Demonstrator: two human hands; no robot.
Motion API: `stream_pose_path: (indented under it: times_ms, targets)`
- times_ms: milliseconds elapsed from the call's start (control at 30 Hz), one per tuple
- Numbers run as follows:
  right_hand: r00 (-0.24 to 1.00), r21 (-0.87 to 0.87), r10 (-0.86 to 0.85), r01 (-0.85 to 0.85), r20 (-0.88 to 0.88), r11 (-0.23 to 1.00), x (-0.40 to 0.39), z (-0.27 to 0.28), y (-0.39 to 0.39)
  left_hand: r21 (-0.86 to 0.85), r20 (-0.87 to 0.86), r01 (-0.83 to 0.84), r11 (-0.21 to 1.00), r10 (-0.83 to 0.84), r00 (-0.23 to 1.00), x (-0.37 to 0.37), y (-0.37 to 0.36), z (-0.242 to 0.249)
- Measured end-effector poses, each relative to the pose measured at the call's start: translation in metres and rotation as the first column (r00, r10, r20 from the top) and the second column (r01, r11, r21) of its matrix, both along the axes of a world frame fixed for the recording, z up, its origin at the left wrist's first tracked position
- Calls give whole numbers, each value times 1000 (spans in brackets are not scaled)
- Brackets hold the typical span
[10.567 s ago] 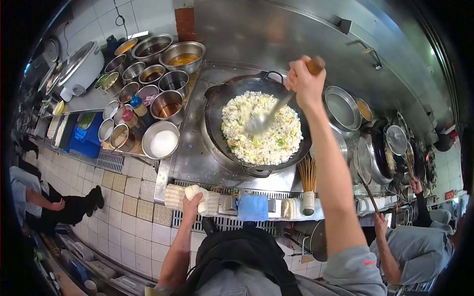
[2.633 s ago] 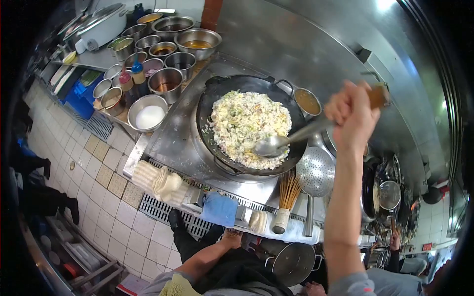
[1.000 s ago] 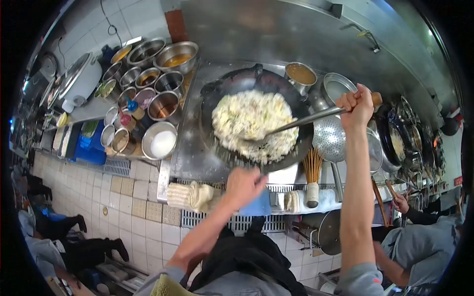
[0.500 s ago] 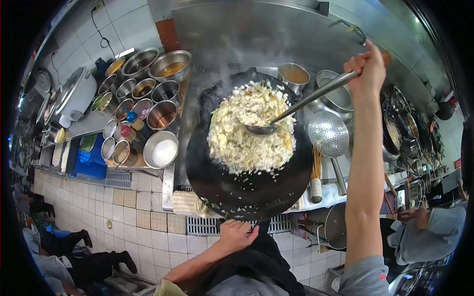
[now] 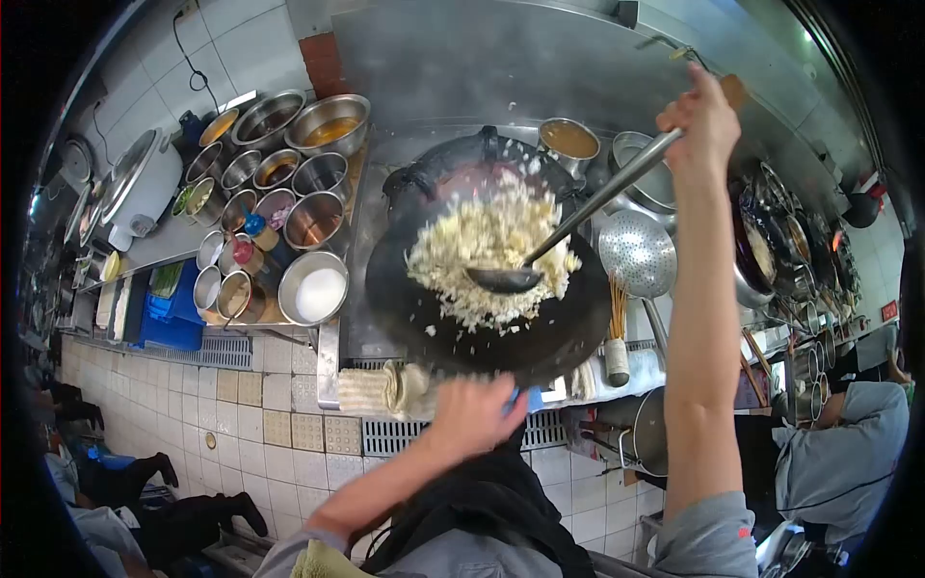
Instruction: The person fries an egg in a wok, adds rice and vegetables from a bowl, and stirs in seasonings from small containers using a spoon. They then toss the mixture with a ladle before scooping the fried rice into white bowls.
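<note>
The wok (image 5: 554, 342) sits mid-frame, its near rim reaching the counter's front edge, close above the towel (image 5: 371, 388). On its left, a narrow strip of bare steel parts it from the bowls; on its right, the strainer (image 5: 638, 253) and brush (image 5: 617, 352) lie just beside the rim, leaving little room. The cup (image 5: 568, 141) stands near the far rim.

The right hand (image 5: 700, 133), upper right, has its fingers wrapped round the ladle (image 5: 599, 200), one finger pointing up; the ladle's bowl is in the rice (image 5: 496, 231). The left hand (image 5: 474, 409) is closed on the wok's near edge, blurred, so the exact hold is unclear.

The steel counter (image 5: 374, 207) bears bowls (image 5: 316, 222) of sauces at upper left, before a steel wall (image 5: 462, 63). Tiled floor (image 5: 241, 429) fills the lower left; other people show at both sides.

Half a second ago the wok hung lower in the frame and the rice lay together; now wok and left hand are higher, and grains fly loose.
</note>
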State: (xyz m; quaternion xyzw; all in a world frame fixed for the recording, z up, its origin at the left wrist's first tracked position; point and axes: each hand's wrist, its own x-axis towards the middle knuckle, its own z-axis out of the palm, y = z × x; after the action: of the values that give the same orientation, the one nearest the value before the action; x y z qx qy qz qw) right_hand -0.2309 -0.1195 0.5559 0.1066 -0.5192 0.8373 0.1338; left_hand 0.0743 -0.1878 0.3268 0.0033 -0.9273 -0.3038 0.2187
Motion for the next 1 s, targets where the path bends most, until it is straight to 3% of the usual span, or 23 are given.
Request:
stream_pose_path:
  times_ms: [33, 133, 233, 267, 333, 367, 400, 433, 500, 567, 633, 700, 733, 767, 800, 867, 933, 967, 1000]
  targets:
    - [998, 61, -56, 56, -2, 997, 5, -15, -11, 1, -10, -35, 999, 35, 999, -22, -9, 7]
    - [997, -16, -60, 59, -44, 998, 13, -50, -26, 75, -109, -82, 994, 90, 990, -37, -14, -57]
    - [999, -123, 17, -23, -43, 992, 6, -14, 4, -81, 119, -17, 997, 27, 992, 19, 16, -94]
    - [999, -126, 9, -14, -43, 992, 12, 3, 8, -9, 8, 50, 999, -50, 999, 36, 19, -93]
    - [999, -113, 21, -25, -31, 993, 8, 17, 13, 32, -173, 17, 999, -11, 985, 26, 18, -30]
    - [999, -102, 45, -46, -13, 994, 7, 13, 14, -24, 3, 3, 1000, -3, 1000, 17, 8, -4]
    - [999, 0, -38, 38, -35, 999, 9, 5, 6, -37, 19, -18, 999, 19, 1000, -6, -2, 7]
    - [998, 21, -61, 61, -9, 998, 17, -9, -7, 13, -40, -35, 999, 35, 999, -31, -11, 2]
    - [990, 37, -56, 61, -130, 997, 17, -58, -28, 10, -59, -33, 999, 34, 998, -52, -19, -44]
    - [990, -31, -63, 60, -128, 998, 26, -51, -27, -30, -30, -37, 999, 36, 999, -24, -7, -75]
    - [993, -99, -18, 6, -119, 995, 25, -16, -13, -75, -5, -20, 997, 20, 1000, -3, 0, -83]
    - [991, -88, 7, -19, -133, 996, 10, 22, -6, 37, -227, -17, 999, 25, 974, 10, 2, -79]
    - [990, -65, 19, -29, -138, 997, 5, 34, -6, -107, 9, -54, 993, 55, 998, 4, -1, -76]
    - [983, -66, 39, -51, -181, 997, 20, 50, -11, -107, -7, -80, 991, 79, 997, -18, -7, -72]
    - [969, -73, 58, -77, -242, 994, 36, 70, -17, 37, -31, -46, 998, 47, 998, -39, -18, -71]
    - [853, 34, 170, -176, -493, 984, 70, 90, -3, -63, -16, -55, 997, 54, 998, -71, -36, -81]
    - [615, 226, 600, -577, -512, 785, 90, 86, 46, -50, 15, -60, 997, 61, 998, -97, -48, -93]
    - [613, 208, 582, -572, -534, 794, 102, 54, 51, -43, 46, -41, 998, 43, 998, -102, -51, -97]
    - [731, 118, 418, -426, -540, 897, 102, 3, 33, -39, 42, -48, 998, 49, 998, -104, -51, -97]
